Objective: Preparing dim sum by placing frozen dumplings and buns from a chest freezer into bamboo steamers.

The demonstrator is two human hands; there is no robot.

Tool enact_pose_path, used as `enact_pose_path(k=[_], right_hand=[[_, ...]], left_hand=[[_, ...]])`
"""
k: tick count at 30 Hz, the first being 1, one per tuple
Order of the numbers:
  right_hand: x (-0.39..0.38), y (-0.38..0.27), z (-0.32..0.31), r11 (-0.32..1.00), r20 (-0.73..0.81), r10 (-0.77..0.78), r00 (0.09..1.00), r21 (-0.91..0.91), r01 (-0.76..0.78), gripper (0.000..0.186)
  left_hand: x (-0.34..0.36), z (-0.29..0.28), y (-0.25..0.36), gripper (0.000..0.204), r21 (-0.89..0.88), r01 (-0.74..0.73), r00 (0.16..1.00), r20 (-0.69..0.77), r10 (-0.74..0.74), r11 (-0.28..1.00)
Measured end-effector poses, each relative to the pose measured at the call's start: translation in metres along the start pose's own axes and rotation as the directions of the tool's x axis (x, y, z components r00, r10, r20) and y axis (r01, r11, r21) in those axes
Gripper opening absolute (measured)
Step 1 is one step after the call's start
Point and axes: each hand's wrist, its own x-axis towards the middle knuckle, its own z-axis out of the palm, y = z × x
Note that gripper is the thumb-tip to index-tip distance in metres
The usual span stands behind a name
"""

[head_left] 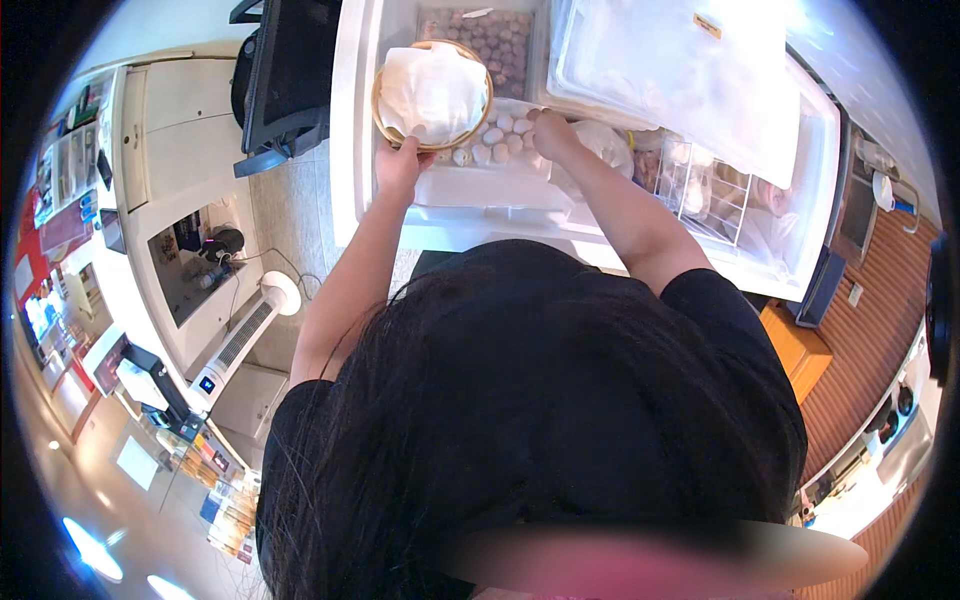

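Observation:
In my left hand (400,160) is the rim of a round wicker basket (379,95) lined with white paper (435,85). My right hand (553,135) has curled fingers among clear plastic wrapping beside several pale, rounded pieces (500,150); what it grips is too small to tell. Both hands are over an open white freezer or drawer (347,180). Behind the basket sits a clear container of brownish balls (500,40). Translucent white lids or trays (660,70) lie at the upper right, above a white wire rack (710,230) and bagged items (600,155).
A black mesh chair (290,80) stands left of the freezer, with a white cabinet (165,110) and a white tower fan (250,330) farther left. An orange wooden piece (790,350) is at the right. My torso fills the lower middle.

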Motion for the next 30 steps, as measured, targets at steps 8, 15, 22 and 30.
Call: enact_pose_path(k=[8, 15, 22, 30], right_hand=[[-0.009, -0.006, 0.028, 0.964, 0.049, -0.189, 0.981, -0.18, 0.195, 0.09], [-0.014, -0.004, 0.051, 0.996, -0.038, 0.034, 0.999, 0.08, -0.031, 0.093], [0.001, 0.009, 0.065, 0.47, 0.121, 0.24, 0.963, 0.853, -0.224, 0.073], [-0.014, 0.003, 0.048, 0.974, -0.06, -0.05, 0.997, 0.217, 0.062, 0.059]], left_hand=[[0.026, -0.016, -0.033, 0.036, 0.019, 0.077, 0.996, -0.045, -0.076, 0.997], [0.027, -0.006, -0.032, 0.031, 0.025, 0.186, 0.982, 0.008, -0.187, 0.982], [0.029, -0.002, -0.035, 0.034, 0.038, 0.143, 0.989, 0.016, -0.144, 0.989], [0.027, 0.007, -0.033, 0.037, 0.107, 0.159, 0.987, -0.026, -0.157, 0.981]])
